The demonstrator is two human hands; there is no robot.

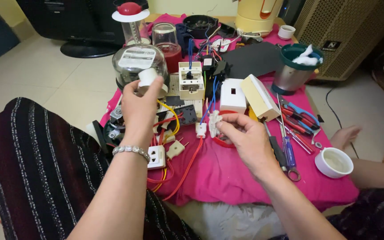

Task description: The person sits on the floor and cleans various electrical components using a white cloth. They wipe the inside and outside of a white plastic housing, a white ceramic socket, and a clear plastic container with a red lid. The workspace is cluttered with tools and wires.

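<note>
My left hand (139, 106) is raised over the left side of the pink cloth (227, 173) and pinches a small white cylinder-shaped cap (147, 77) between thumb and fingertips, just in front of a glass-domed meter (134, 62). My right hand (245, 133) holds a small crumpled white piece (214, 122) at its fingertips, close to a small white connector (201, 129) with red and blue wires. A bead bracelet (132, 150) sits on my left wrist.
The cloth holds a white socket (157, 156), a plug (175, 149), white and cream boxes (245, 95), pliers and screwdrivers (292, 129), a white bowl (334, 162), and blender jars (134, 22) at the back. A green-rimmed metal cup (296, 66) stands right. A foot (345, 135) rests beside the cloth.
</note>
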